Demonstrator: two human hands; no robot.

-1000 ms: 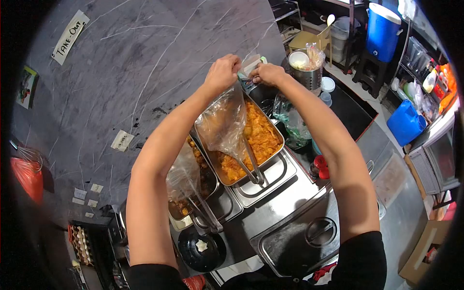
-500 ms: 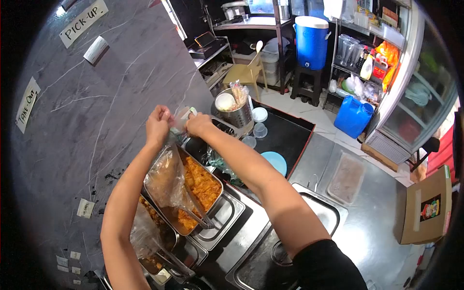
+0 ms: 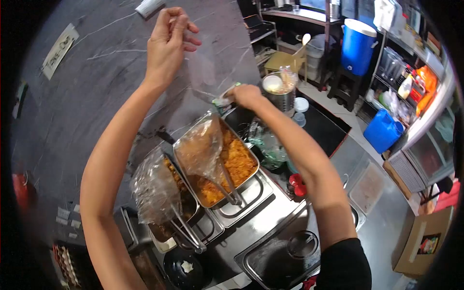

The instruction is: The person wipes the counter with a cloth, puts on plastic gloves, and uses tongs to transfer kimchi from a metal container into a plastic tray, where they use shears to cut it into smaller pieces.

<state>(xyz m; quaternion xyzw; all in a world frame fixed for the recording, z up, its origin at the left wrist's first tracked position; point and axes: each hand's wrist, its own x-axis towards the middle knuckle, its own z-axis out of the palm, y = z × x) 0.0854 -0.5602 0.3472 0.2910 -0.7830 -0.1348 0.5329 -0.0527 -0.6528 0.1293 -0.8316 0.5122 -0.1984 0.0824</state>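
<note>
Because the grey stainless-steel worktop point(image 3: 379, 237) is shared by several containers, two deep rectangular metal trays stand side by side: a right tray point(image 3: 196, 183) of orange food and a left tray point(image 3: 192, 215) of darker food. Clear crumpled plastic bags point(image 3: 154, 188) lie over part of each tray, probably to shield the contents. Long silver metal tongs point(image 3: 235, 193) project over the near rim of each tray; this placement presumably keeps the handle ends clear of the food and within reach.

The bare left hand point(image 3: 169, 36) is raised highest, with its fingers half curled. The bare right hand point(image 3: 246, 96) is lower, knuckles uppermost, past the far end of the right tray. Blurred translucent plastic film point(image 3: 200, 67) occupies the gap between the hands; whether the left fingers grip it cannot be told. A small white-and-green packet point(image 3: 227, 93) is pinched in the right fingers beyond the trays, a hold that likely steadies it away from the food.
</note>
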